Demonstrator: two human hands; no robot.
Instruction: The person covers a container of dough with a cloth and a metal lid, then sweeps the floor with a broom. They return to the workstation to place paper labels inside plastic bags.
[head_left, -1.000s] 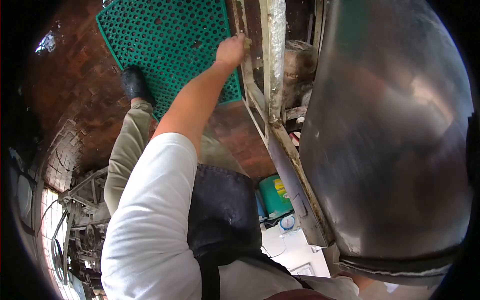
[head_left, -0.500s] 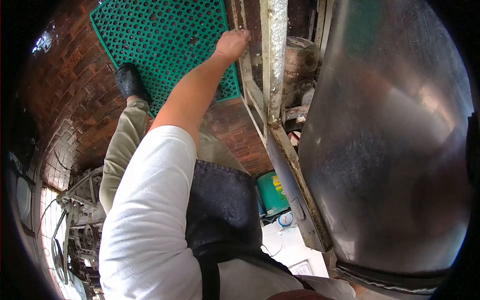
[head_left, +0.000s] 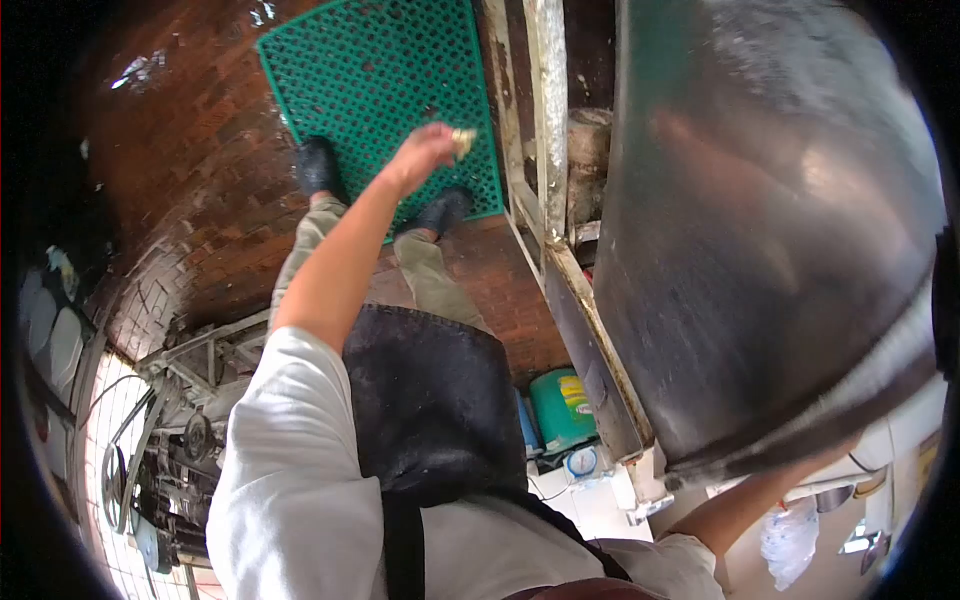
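My left hand point(head_left: 424, 158) is raised over the green mat, its fingers closed on a small pale-yellow piece point(head_left: 463, 142) that is blurred and hard to name. To its right stands the rusty, white-painted metal frame point(head_left: 552, 120). A large, curved, dark metal vessel point(head_left: 740, 270) fills the right side, with streaks on its surface. My right forearm point(head_left: 770, 490) reaches behind the vessel's lower rim, so my right hand is hidden.
The green perforated mat point(head_left: 385, 75) lies on wet brick floor point(head_left: 200, 190) under my feet. A motor-like part point(head_left: 588, 140) sits behind the frame. Below are a green container point(head_left: 562, 405) and a round dial point(head_left: 580, 461). Machinery with pulleys point(head_left: 200, 438) stands left; a plastic bag point(head_left: 790, 545) hangs lower right.
My left hand has moved from the frame back over the mat, and the yellow piece now shows in it. My right forearm has come into view. The vessel's lower rim appears more slanted.
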